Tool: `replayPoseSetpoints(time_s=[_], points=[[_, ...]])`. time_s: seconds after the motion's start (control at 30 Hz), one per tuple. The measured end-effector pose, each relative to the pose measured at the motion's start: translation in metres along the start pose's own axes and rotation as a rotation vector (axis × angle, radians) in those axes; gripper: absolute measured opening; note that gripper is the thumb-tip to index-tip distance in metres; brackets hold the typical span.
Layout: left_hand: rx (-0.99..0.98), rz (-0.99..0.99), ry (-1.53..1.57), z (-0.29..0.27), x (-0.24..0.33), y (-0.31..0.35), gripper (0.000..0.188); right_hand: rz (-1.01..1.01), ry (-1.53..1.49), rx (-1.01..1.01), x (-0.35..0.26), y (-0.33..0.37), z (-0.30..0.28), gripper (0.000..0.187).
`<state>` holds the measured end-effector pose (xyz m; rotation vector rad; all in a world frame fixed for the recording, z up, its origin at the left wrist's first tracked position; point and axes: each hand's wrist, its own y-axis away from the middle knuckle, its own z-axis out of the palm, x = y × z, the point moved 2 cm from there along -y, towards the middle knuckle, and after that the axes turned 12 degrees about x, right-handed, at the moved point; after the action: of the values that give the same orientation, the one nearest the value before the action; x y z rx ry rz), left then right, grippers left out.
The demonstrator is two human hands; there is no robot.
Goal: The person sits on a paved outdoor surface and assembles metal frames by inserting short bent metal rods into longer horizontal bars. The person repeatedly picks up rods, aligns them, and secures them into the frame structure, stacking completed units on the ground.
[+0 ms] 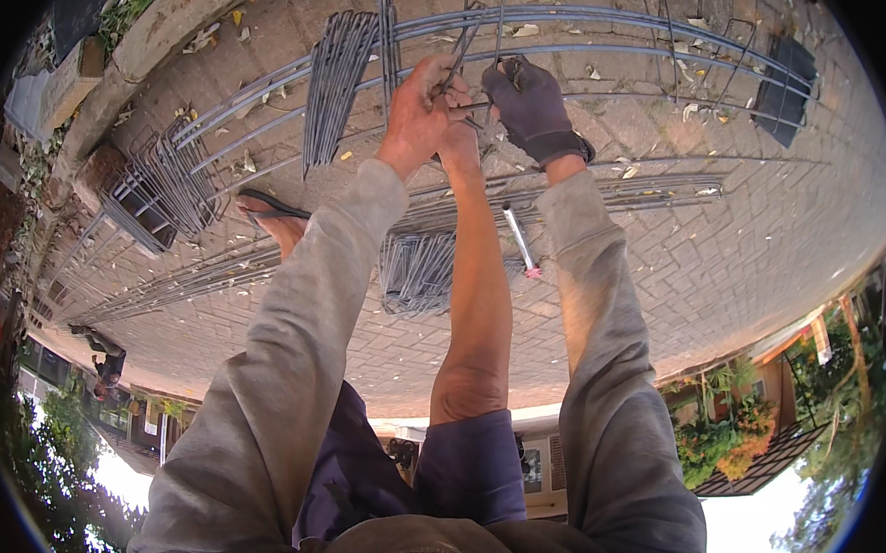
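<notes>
My bare left hand (421, 117) is closed around the side of a bent steel stirrup (463, 45) on the long rebar rods (585, 52). Close to its right, my right hand (532, 109) wears a dark glove, and its fingers are curled in. What the glove grips is hidden; a thin upright bar (500, 29) passes at its fingertips. Left of my hands, a tight bundle of stirrups (335, 86) hangs on the rods, and a narrower bunch (388, 48) sits beside it.
More stirrups (173, 177) cluster at the rods' left end; a dark block (785, 89) lies under the right end. On the paving (746, 222) are loose rods (182, 283), a stirrup pile (416, 275) and a metal tube (518, 238). My sandalled foot (283, 223) stands near the rods.
</notes>
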<state>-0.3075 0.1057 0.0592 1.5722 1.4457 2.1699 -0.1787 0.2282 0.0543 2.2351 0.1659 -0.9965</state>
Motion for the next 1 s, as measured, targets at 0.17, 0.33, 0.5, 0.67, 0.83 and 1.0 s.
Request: replayPoseSetpoints(time_s=[0.17, 0.33, 0.5, 0.67, 0.83, 1.0], points=[[0.005, -0.008, 0.025, 0.006, 0.009, -0.007, 0.047, 0.027, 0.069, 0.017, 0.004, -0.003, 0.004, 0.027], [0.055, -0.048, 0.159, 0.010, 0.010, -0.003, 0.042, -0.114, 0.083, 0.094, 0.006, 0.008, -0.001, 0.029], [0.081, -0.146, 0.246, 0.012, -0.004, 0.008, 0.033, -0.184, 0.051, 0.124, 0.005, 0.015, -0.003, 0.028], [0.219, -0.197, 0.349, 0.017, -0.017, 0.014, 0.034, -0.203, 0.187, 0.063, 0.006, 0.015, -0.008, 0.029], [0.394, -0.137, 0.432, 0.005, -0.017, 0.007, 0.032, -0.335, 0.503, 0.132, 0.020, 0.009, -0.045, 0.029], [0.345, -0.143, 0.397, -0.003, -0.016, 0.005, 0.034, -0.088, 0.574, 0.074, 0.044, -0.028, -0.094, 0.032]])
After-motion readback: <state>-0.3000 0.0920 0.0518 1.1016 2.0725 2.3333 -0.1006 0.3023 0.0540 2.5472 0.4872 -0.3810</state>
